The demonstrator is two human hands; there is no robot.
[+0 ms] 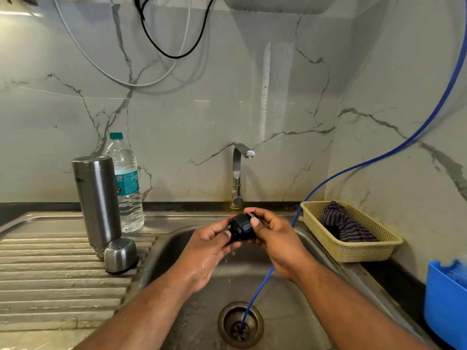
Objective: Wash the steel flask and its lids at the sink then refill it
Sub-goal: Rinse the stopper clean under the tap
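1. At the lower centre of the frame, a thin blue tube (260,286) ran down into the drain (240,324) of the steel sink (171,251), crossing the open basin under the hands.
2. Above the basin at mid-frame, the left hand (207,246) and right hand (278,238) both gripped the black inner lid (242,227), fingers and thumbs curled round it. The lid was round, dark and ridged, and drops fell from it.
3. Left of centre, the domed steel cap (120,255) sat on the ribbed drainboard (50,274), right at the basin's edge.
4. Just behind it, the brushed steel flask (97,200) stood mouth down, touching the cap.
5. A plastic water bottle (126,183) stood right behind the flask.
6. The tap (238,173) rose behind the hands, with clear room beneath its spout.
7. At right, a basket (353,251) holding a striped cloth (346,223) sat on the sink's rim.
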